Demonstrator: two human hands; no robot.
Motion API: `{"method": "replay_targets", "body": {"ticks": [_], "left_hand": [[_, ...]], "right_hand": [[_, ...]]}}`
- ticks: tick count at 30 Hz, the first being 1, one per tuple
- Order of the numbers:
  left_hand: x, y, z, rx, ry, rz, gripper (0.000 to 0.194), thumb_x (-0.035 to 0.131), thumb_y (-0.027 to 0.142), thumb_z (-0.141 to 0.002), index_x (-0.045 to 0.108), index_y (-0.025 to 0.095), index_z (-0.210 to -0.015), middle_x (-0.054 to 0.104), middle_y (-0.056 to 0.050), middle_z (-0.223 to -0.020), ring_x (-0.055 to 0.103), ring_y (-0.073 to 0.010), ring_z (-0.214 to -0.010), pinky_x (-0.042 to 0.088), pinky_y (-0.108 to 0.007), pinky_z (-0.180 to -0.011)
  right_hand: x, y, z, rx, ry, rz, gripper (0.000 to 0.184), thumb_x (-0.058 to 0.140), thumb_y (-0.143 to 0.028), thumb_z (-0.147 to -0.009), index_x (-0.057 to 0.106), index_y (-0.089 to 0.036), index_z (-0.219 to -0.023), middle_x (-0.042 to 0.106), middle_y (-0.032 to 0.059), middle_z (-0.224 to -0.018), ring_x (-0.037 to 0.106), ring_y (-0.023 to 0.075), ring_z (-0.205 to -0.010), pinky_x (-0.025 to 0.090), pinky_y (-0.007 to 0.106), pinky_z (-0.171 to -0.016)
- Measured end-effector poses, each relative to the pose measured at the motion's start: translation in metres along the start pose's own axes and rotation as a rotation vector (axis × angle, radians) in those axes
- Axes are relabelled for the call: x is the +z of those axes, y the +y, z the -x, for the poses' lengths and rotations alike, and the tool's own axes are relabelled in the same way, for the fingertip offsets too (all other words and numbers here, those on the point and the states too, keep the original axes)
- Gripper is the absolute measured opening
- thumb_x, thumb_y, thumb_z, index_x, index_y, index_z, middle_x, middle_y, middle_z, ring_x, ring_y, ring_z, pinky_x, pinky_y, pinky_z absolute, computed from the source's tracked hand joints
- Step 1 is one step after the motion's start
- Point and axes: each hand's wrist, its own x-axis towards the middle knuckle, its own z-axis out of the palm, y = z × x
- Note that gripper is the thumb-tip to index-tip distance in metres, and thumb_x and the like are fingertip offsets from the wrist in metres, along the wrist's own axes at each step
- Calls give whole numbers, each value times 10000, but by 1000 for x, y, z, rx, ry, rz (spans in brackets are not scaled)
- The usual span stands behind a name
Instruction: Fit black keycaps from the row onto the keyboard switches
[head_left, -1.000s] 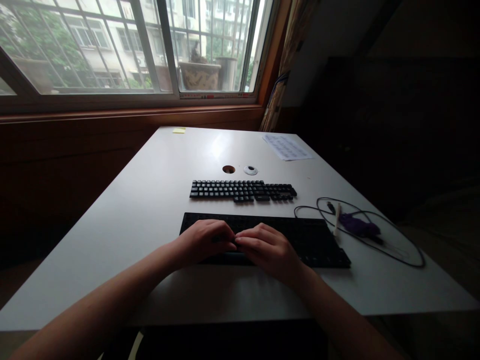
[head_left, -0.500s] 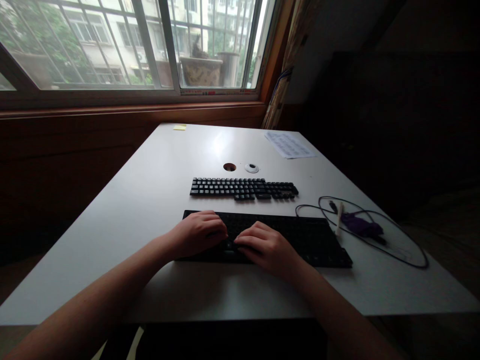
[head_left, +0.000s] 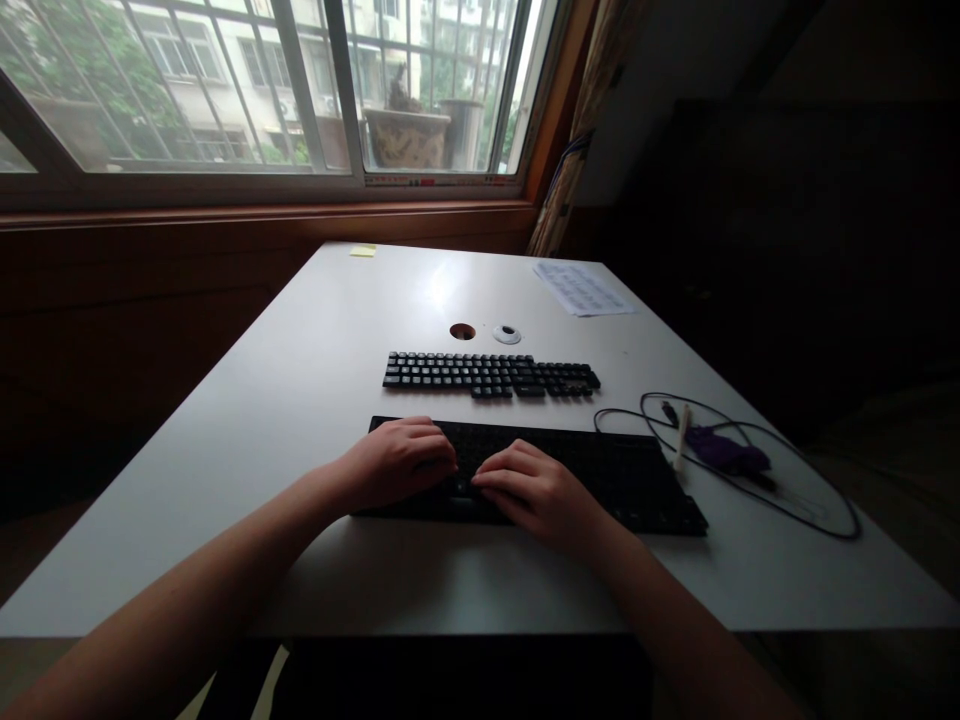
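A black keyboard (head_left: 622, 470) lies near the front of the white table, its surface too dark to make out in detail. My left hand (head_left: 401, 462) rests over its left part, fingers curled and pressed together. Just to the right, my right hand (head_left: 536, 490) is closed in a pinch above the keyboard's middle, its fingertips close to those of the left. Whatever the fingers may hold is too small or hidden. Beyond the keyboard, loose black keycaps (head_left: 431, 372) are laid out in rows like a keyboard layout.
On the right lie a looped black cable (head_left: 814, 440), a purple cloth (head_left: 724, 450) and a thin white stick (head_left: 682, 438). Farther back are a white ring-shaped cover (head_left: 498, 336), a round table hole, printed papers (head_left: 581, 290) and a yellow note (head_left: 363, 251). A window stands behind.
The camera view has shifted slightly. Both hands stay in nearly the same pose over the keyboard, and the keycaps and cable have not moved on the table.
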Motion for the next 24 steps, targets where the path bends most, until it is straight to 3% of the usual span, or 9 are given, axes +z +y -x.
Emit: {"method": "replay_targets", "body": {"ticks": [24], "left_hand": [[3, 1, -1, 22, -17, -30, 166, 568, 300, -1021, 673, 188, -956, 697, -45, -873, 634, -174, -819, 487, -286, -782]], "right_hand": [[5, 3, 1, -75, 57, 41, 171, 641, -145, -963, 703, -208, -1109, 744, 69, -1046, 618, 189, -868, 548, 356, -771]]}}
